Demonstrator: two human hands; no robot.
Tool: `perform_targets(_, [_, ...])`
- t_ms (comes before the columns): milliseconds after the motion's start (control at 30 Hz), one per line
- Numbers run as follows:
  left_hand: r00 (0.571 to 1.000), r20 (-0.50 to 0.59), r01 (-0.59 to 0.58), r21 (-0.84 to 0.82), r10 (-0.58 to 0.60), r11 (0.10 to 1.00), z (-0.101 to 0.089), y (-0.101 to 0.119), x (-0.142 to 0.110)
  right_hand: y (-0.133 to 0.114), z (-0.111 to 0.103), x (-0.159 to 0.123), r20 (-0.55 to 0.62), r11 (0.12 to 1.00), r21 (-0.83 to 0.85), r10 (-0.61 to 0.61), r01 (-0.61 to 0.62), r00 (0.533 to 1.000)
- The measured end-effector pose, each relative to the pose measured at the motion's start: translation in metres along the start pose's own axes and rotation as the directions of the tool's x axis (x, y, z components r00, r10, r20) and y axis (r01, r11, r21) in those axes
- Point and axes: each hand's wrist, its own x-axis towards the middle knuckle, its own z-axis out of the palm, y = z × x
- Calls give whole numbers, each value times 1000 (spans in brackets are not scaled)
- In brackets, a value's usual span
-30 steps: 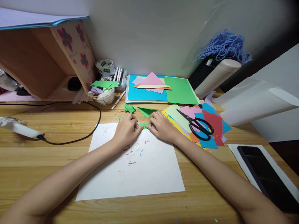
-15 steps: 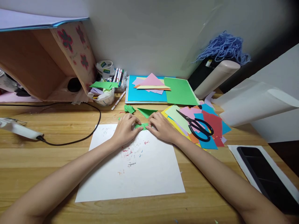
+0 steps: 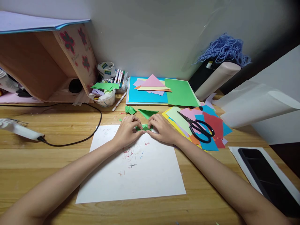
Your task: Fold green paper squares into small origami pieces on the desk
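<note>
A small folded piece of green paper (image 3: 145,127) lies near the far edge of a white sheet (image 3: 150,178) marked with coloured pen strokes. My left hand (image 3: 128,129) pinches its left side, thumb and fingers closed. On the opposite side, my right hand (image 3: 161,129) grips it the same way, and both thumb tips nearly meet at the near edge. The fingers cover the ends of the paper. Just beyond the hands are a folded green bundle (image 3: 130,109) and a green paper triangle (image 3: 148,113).
Black-handled scissors (image 3: 201,129) rest on coloured paper scraps (image 3: 214,125) at right. Behind stand a paper stack (image 3: 182,92), a tub of scraps (image 3: 105,99) and a marker (image 3: 119,102). A black cord (image 3: 70,144) runs along the left; a dark phone (image 3: 264,178) lies right.
The green paper between my fingers has gone from a flat strip to a shape with a raised middle point. My thumbs have moved closer together.
</note>
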Motion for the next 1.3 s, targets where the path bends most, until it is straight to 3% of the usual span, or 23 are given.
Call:
perform_targets(333, [999,37,-33,40,31,999,2,3,-1,3,2,-1,-10,1000,17,-22,22,1000])
perform_targets(600, [994,-28,106,3,-106,994,7,6,-3,6,5,0,-45,992,91,91,-87,995])
perform_targets(1300, [974,-19,226,73,-225,971,3,11,-1,-7,6,2,-57,949,52,315,-312,948])
